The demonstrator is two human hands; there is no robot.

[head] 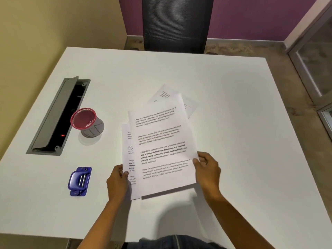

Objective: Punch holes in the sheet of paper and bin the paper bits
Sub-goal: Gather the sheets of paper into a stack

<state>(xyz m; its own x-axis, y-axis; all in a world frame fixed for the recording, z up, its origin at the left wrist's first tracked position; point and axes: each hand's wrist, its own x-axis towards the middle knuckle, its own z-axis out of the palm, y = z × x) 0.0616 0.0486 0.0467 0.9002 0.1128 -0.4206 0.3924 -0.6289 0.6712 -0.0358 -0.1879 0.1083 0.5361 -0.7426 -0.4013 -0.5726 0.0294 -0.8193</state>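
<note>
A printed sheet of paper (161,150) is lifted slightly above the white table (233,123), tilted a little clockwise. My right hand (206,169) grips its right edge. My left hand (117,180) pinches the left edge of another printed sheet (128,159) lying just beneath it. More printed sheets (168,96) lie behind them on the table. A blue hole punch (80,181) sits on the table to the left of my left hand. Further back on the left stands a small bin (88,123) with a red mesh rim, white paper bits visible inside.
An open grey cable tray (57,115) with a red light is set into the table at the far left. A black mesh chair (177,24) stands behind the far table edge. A glass partition (316,69) is at the right.
</note>
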